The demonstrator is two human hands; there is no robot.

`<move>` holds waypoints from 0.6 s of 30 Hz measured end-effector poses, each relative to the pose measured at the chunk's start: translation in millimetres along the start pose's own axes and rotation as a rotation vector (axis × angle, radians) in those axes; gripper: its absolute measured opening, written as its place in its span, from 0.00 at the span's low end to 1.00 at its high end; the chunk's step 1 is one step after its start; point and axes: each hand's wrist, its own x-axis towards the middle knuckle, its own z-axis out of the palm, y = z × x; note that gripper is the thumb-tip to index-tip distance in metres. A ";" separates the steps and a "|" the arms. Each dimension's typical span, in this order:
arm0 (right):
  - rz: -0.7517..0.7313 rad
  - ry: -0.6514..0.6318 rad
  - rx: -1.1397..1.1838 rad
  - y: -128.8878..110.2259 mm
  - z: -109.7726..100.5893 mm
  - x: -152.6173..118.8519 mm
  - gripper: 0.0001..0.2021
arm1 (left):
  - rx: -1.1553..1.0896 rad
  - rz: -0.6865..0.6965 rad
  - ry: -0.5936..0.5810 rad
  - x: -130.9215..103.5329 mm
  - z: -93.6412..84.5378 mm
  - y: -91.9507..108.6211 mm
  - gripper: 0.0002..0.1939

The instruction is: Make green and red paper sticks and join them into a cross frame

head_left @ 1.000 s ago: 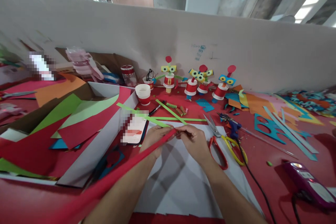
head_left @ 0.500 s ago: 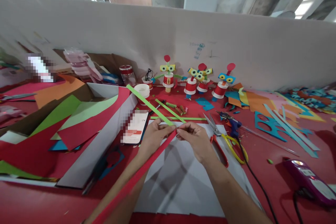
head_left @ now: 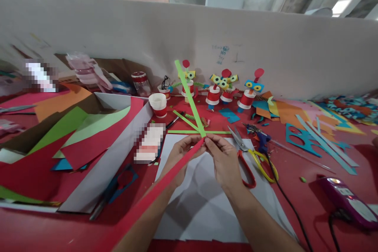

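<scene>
Above the white paper sheet, both hands meet where two paper strips join at an angle. The red strip runs from the fingertips down to the lower left, across my left forearm. Up from the same spot stands the green strip, leaning left. My left hand is closed on the red strip near its end. My right hand pinches the joined ends between thumb and forefinger. Behind the fingers, loose green strips lie on the red table. Scissors rest right of my right hand.
A box of coloured paper stands left, a phone beside it. A glue gun with a black cord lies right, a purple device farther right. Paper-cup figures and a paper cup stand at the back.
The green strip has swung from leaning far left to nearly upright. My left hand has shifted its fingers right and lower, against the right hand. The view has moved slightly.
</scene>
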 end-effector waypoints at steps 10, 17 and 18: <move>0.126 0.038 0.097 0.6 4.5 -2.9 0.10 | 0.195 0.006 0.261 2.1 2.8 -2.9 0.11; 0.258 -0.112 -0.059 -15.2 -1.6 4.2 0.12 | 0.315 -0.041 0.258 5.3 -10.6 5.1 0.12; 0.262 -0.122 -0.094 -16.2 -2.8 5.4 0.12 | 0.340 -0.041 0.264 5.4 -11.4 5.8 0.12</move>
